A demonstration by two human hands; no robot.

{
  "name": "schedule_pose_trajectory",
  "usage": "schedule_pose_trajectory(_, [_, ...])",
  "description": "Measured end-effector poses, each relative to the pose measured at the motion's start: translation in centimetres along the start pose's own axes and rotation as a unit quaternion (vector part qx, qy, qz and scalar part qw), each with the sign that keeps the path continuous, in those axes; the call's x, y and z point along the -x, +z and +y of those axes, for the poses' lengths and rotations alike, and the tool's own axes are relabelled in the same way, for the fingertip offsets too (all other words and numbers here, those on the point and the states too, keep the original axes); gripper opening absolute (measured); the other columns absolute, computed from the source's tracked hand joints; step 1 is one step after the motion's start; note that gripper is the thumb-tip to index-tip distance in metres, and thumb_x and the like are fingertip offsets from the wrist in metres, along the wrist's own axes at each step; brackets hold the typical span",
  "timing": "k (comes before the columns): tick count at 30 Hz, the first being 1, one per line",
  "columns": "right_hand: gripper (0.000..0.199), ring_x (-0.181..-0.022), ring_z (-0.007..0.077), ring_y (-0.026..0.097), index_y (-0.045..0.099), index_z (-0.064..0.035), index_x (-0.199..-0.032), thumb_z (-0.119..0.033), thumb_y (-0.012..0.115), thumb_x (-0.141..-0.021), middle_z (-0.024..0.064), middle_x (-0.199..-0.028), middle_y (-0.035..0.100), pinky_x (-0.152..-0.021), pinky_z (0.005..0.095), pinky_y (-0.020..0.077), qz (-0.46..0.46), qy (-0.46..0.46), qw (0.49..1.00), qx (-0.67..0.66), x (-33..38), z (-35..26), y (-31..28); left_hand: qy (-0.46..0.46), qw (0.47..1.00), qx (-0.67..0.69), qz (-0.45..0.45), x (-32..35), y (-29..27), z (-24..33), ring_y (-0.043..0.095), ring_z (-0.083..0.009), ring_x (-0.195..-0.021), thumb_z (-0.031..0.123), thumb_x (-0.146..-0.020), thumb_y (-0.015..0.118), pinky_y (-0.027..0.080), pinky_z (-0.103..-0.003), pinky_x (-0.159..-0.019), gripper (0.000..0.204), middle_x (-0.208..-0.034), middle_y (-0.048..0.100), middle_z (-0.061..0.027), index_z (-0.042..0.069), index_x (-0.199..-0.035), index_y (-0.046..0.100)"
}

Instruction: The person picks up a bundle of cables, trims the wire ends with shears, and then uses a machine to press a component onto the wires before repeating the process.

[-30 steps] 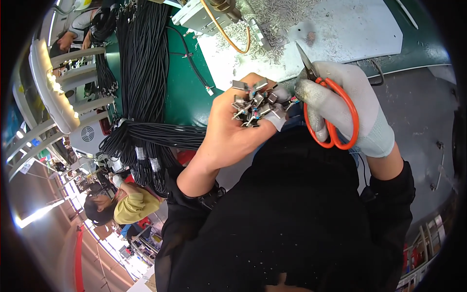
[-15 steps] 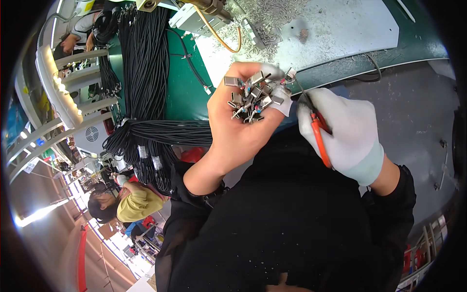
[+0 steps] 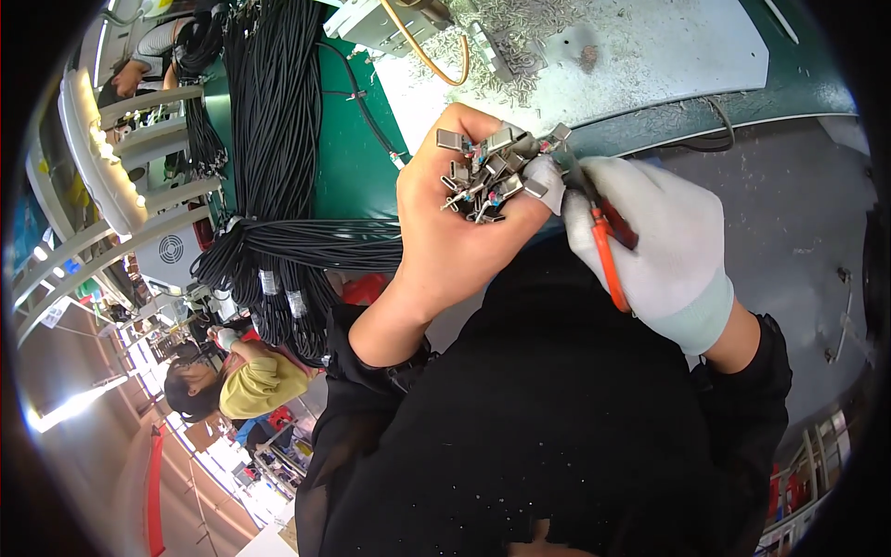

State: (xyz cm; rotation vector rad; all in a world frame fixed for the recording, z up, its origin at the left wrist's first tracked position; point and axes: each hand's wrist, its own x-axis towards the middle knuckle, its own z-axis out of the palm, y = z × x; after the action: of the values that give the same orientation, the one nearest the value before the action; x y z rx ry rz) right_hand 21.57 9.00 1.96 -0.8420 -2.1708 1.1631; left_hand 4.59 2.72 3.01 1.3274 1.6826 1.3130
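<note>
My left hand [image 3: 455, 243], bare but for white coverings on some fingertips, is closed around a bunch of cable connectors [image 3: 487, 178]. Their flat silver metal plugs stick up from the fist, with bits of coloured wire at their bases. One connector [image 3: 557, 136] is held apart from the rest at the fingertips. In a white glove, my right hand [image 3: 664, 246] grips orange-handled pliers or cutters [image 3: 608, 255]; which kind I cannot tell. Their jaws point at that single connector, close beside the left fingertips. The glove partly hides the handles.
A pale board [image 3: 640, 60] strewn with small metal bits lies on the green table [image 3: 362, 181]. A machine [image 3: 385, 23] with a yellow-orange tube stands at its far end. Thick bundles of black cables [image 3: 278, 121] lie at left. Two other people [image 3: 264, 382] are farther left.
The tool's jaws have moved up and closer to the single connector. My left hand has shifted slightly, and the connectors have turned a little within it.
</note>
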Motion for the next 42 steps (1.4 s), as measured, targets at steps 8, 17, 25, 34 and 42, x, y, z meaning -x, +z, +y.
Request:
schedule_pose_trajectory(8, [0.013,-0.053,0.027,0.055,0.062,-0.0027,-0.089,-0.011,0.066,-0.081,0.0133,-0.062,0.054,-0.053,0.0326,0.0444,-0.03,-0.008,0.999,0.037,-0.6,1.4,0.9,-0.137,0.986,0.08,-0.044,-0.5,-0.7,-0.7,0.053,-0.002,-0.066,0.0,-0.076,0.072,0.044,-0.019,-0.058,0.018,-0.075,0.062,0.0008,0.001,-0.087,0.058])
schedule_pose_trajectory(17, [0.026,-0.048,0.0286,0.053,0.056,0.0015,-0.075,-0.02,0.065,-0.087,0.0161,-0.057,0.05,-0.048,0.0355,0.0405,-0.034,0.097,0.988,-0.114,-6.5,4.3,0.7,-0.272,0.914,0.299,-0.024,-5.5,-5.6,-6.8,0.045,-0.0057,-0.054,0.009,-0.084,0.067,0.032,-0.019,-0.05,0.01,-0.068,0.057,-0.001,0.003,-0.084,0.06])
schedule_pose_trajectory(25, [0.024,-0.044,0.0113,0.054,0.06,0.0007,-0.08,-0.021,0.058,-0.091,0.0048,-0.055,0.054,-0.043,0.0236,0.0413,-0.151,0.151,0.961,-0.176,-16.1,5.4,1.2,-0.227,0.945,0.209,-0.105,-11.9,-6.7,-8.8,0.047,-0.0074,-0.052,0.01,-0.083,0.069,0.036,-0.022,-0.047,0.011,-0.065,0.055,-0.0005,0.004,-0.086,0.061])
schedule_pose_trajectory(34, [0.03,-0.047,0.0123,0.06,0.062,0.0039,-0.078,-0.024,0.064,-0.089,0.0064,-0.058,0.06,-0.044,0.0254,0.0448,-0.268,0.219,0.897,-0.274,-19.5,6.5,0.0,-0.185,0.966,0.133,-0.118,-13.8,-7.1,-8.9,0.052,-0.006,-0.057,0.012,-0.083,0.071,0.043,-0.022,-0.052,0.015,-0.069,0.06,0.0007,0.002,-0.091,0.064])
schedule_pose_trajectory(42, [0.027,-0.046,0.0121,0.058,0.061,0.0022,-0.079,-0.023,0.063,-0.089,0.0064,-0.06,0.059,-0.043,0.0248,0.0439,-0.294,0.048,0.926,-0.233,-20.9,9.4,-0.2,-0.191,0.975,0.056,-0.101,-14.0,-6.7,-8.2,0.057,-0.0087,-0.067,0.012,-0.082,0.073,0.048,-0.023,-0.062,0.016,-0.076,0.065,-0.0014,0.001,-0.093,0.067])
